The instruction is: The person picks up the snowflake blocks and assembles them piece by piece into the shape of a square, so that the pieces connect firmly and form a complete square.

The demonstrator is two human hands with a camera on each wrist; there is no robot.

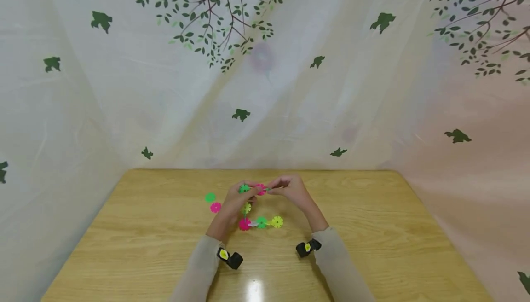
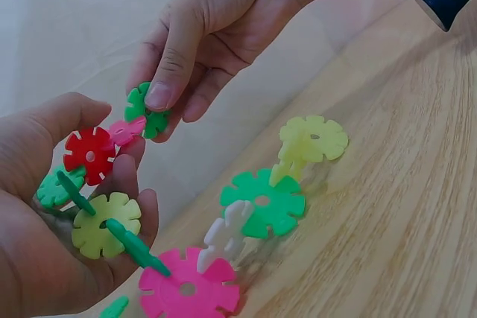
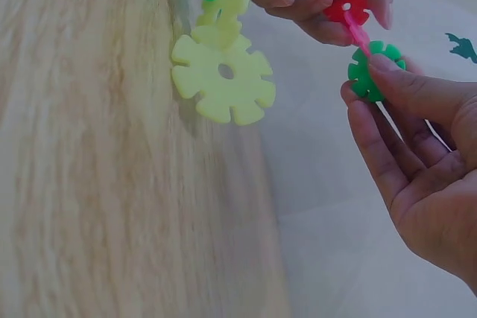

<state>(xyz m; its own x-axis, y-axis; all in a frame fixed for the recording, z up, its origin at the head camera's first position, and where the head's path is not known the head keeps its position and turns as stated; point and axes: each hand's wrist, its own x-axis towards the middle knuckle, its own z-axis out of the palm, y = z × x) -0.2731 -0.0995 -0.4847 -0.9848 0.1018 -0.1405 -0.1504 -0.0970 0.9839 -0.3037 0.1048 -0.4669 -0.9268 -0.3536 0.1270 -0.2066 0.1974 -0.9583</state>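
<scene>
A chain of notched plastic flower discs runs from the tabletop up into both hands. My left hand (image 1: 236, 200) holds its raised part, with thumb and fingers about the red disc (image 2: 83, 153) and fingers beneath a yellow disc (image 2: 97, 237). Between thumb and fingertips, my right hand (image 1: 293, 192) pinches a green disc (image 3: 367, 80). A small pink disc (image 2: 127, 131), seen nearly edge-on, links that green disc to the red one. Lower in the chain are a pink disc (image 2: 171, 296), a white disc (image 2: 220, 237), another green disc (image 2: 250, 197) and yellow discs (image 2: 328, 138) at the end.
Two loose discs, one green (image 1: 210, 197) and one pink (image 1: 216, 207), lie on the wooden table (image 1: 372, 246) left of my left hand. A pale curtain (image 1: 281, 127) printed with leaves hangs behind the table's far edge.
</scene>
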